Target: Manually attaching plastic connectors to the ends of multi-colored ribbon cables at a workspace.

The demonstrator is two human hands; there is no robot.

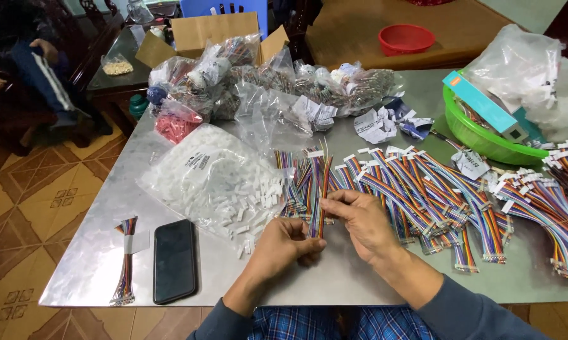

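- A ribbon cable [320,200] of many-coloured wires stands upright at the table's [101,252] near edge, pinched low by the left hand [283,244] and higher by the right hand [359,220] — both gripping it.
- Loose white connectors [259,208] lie just beside; a slack pinch could let wires splay — or scatter them.
- A black phone [174,259] lies well left.

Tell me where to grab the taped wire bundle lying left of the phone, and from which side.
Grip the taped wire bundle at its white tape band near the upper end, coming from above. It lies flat, apart from the phone, and the band binds the wires where loose ends would splay.
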